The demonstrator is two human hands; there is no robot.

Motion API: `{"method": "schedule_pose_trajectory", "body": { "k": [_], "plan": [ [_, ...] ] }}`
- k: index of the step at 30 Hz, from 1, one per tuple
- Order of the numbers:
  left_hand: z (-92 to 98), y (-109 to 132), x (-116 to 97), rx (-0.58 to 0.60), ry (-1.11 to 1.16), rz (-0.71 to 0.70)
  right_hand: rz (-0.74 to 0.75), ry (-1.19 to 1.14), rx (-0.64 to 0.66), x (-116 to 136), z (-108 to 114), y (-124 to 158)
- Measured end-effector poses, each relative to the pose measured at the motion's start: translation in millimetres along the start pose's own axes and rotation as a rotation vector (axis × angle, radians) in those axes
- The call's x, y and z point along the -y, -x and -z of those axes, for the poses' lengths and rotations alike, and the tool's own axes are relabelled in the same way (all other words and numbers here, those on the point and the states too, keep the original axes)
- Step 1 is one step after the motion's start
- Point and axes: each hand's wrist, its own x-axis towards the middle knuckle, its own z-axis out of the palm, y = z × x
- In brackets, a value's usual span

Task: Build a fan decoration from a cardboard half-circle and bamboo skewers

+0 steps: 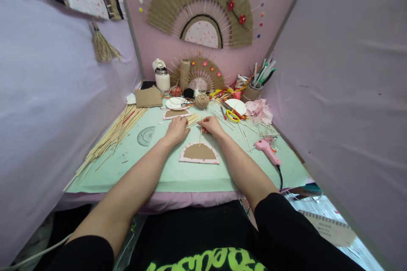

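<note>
My left hand (177,130) rests palm down on a small bundle of thin wooden sticks (192,119) on the green mat, fingers together over them. My right hand (210,125) pinches one wooden stick (200,136) that points down toward a half-round brown cardboard piece with a pink patterned border (199,153), lying just in front of both hands. A second half-round piece (176,114) lies behind my left hand.
A long heap of wooden sticks (111,139) runs along the left side beside a clear protractor (146,136). A pink glue gun (267,150) lies right. Twine ball (202,100), yellow scissors (233,116), white discs, a pen cup (251,92) and a bottle (162,78) crowd the back.
</note>
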Motion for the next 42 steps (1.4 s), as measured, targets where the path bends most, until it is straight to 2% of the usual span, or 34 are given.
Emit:
{"method": "schedule_pose_trajectory", "body": {
  "k": [11, 13, 16, 19, 23, 29, 42],
  "plan": [
    [-2.5, -8, -6, -0.061, -0.085, 0.149, 0.001, 0.072, -0.024, 7, -1, 5],
    [-1.6, -6, -9, -0.091, -0.072, 0.132, 0.004, 0.082, -0.028, 7, -1, 5],
    [-1.2, -2, -16, -0.122, 0.012, 0.016, 0.009, 0.089, -0.03, 6, -1, 5],
    [-2.0, 2, -25, -0.025, 0.115, -0.061, 0.01, 0.087, -0.026, 5, 0, 4],
    [-3.5, 5, -34, 0.159, 0.163, -0.044, 0.003, 0.079, -0.029, 4, -1, 3],
    [-5.7, 5, -38, 0.178, 0.071, -0.039, 0.0, 0.096, -0.037, 3, -2, 2],
    [-10.5, 2, -36, 0.218, 0.053, -0.05, 0.044, 0.27, -0.043, 11, -1, 9]
  ]
}}
